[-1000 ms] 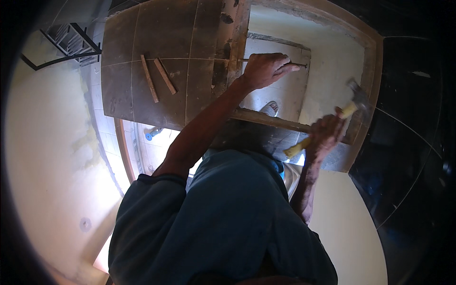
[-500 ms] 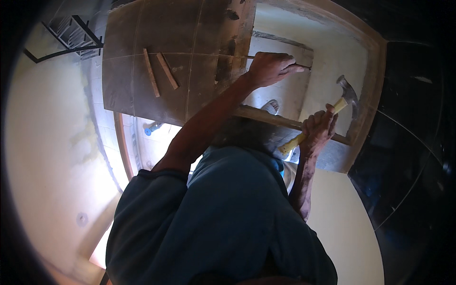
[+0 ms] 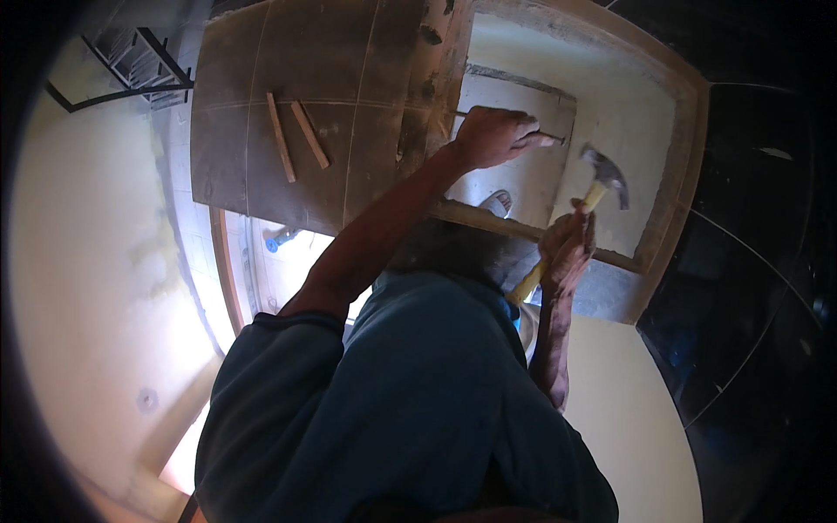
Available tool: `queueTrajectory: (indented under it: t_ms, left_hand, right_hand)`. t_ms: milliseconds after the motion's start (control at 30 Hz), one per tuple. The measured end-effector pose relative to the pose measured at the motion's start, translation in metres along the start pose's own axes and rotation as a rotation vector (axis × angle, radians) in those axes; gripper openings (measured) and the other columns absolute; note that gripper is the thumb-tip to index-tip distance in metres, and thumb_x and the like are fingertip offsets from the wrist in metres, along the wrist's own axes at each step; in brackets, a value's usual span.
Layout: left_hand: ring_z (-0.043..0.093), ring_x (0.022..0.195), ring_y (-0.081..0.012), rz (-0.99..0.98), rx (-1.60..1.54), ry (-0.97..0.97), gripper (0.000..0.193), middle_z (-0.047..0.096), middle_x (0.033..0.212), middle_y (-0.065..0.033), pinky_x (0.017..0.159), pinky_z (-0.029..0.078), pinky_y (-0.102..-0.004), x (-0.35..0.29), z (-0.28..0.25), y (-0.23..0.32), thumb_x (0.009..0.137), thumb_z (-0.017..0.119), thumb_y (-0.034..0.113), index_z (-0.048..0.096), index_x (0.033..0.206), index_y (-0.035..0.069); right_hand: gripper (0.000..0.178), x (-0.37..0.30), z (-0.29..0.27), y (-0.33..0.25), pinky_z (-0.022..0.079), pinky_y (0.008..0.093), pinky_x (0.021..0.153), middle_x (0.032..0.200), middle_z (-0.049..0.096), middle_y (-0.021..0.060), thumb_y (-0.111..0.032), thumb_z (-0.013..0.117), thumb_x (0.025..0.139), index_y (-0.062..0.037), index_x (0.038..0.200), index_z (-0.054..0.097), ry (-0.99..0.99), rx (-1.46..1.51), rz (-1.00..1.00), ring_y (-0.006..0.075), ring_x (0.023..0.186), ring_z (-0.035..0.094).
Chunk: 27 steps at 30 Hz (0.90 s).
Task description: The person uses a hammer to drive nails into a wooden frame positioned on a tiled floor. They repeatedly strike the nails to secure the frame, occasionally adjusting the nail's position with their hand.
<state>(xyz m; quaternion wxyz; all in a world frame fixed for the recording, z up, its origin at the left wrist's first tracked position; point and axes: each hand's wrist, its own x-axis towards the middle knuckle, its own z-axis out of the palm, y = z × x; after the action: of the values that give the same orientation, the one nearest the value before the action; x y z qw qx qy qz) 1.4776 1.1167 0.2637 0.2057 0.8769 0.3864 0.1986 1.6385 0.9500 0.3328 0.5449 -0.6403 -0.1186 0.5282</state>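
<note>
My left hand (image 3: 497,138) is closed around a thin metal chisel (image 3: 561,140). One end of the chisel sticks out on the right; the other meets the rough, chipped edge (image 3: 432,96) of the dark tiled slab. My right hand (image 3: 568,248) grips the yellow handle of a claw hammer (image 3: 603,174). The hammer's metal head is up, a little to the right of the chisel's free end and apart from it.
Two narrow wooden strips (image 3: 295,139) lie on the dark tiled slab (image 3: 227,157). The opening beside it has a rough frame (image 3: 689,157), and a sandalled foot (image 3: 497,203) shows below. Black tiles (image 3: 741,288) cover the right wall. A black metal rack (image 3: 139,74) stands far left.
The hammer in my right hand has swung left, its head now closer to the chisel's free end. My left hand stays almost in place with the chisel.
</note>
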Motion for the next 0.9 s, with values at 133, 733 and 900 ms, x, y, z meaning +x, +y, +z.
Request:
queueTrajectory:
  t_ms: [133, 733, 900]
  left_hand:
    - [0.070, 0.065, -0.0264, 0.124, 0.067, -0.183, 0.046, 0.067, 0.070, -0.0061, 0.057, 0.053, -0.0405, -0.017, 0.013, 0.002, 0.093, 0.064, 0.056, 0.066, 0.076, 0.013]
    - [0.063, 0.061, -0.0285, 0.007, -0.200, 0.174, 0.031, 0.062, 0.073, -0.0108, 0.056, 0.049, -0.0412, -0.019, -0.010, 0.023, 0.094, 0.074, 0.032, 0.064, 0.085, 0.005]
    - [0.058, 0.056, -0.0310, -0.079, -0.366, 0.289, 0.044, 0.054, 0.065, -0.0123, 0.054, 0.045, -0.0436, -0.015, -0.016, 0.024, 0.096, 0.071, 0.041, 0.056, 0.074, 0.006]
  right_hand:
    - [0.047, -0.012, 0.007, 0.004, 0.029, 0.0253, 0.041, 0.065, 0.037, -0.0043, -0.050, 0.054, 0.105, -0.0061, 0.122, 0.056, -0.003, -0.022, 0.131, 0.0057, 0.046, 0.033]
    - [0.043, -0.037, -0.004, -0.014, 0.030, 0.0242, 0.039, 0.065, 0.038, -0.0040, -0.045, 0.053, 0.107, -0.0060, 0.123, 0.056, 0.067, 0.025, 0.125, 0.0048, 0.045, 0.035]
    - [0.041, -0.048, -0.009, -0.024, 0.030, 0.0245, 0.036, 0.064, 0.037, -0.0034, -0.045, 0.050, 0.108, -0.0063, 0.122, 0.056, 0.057, 0.016, 0.051, 0.0053, 0.044, 0.035]
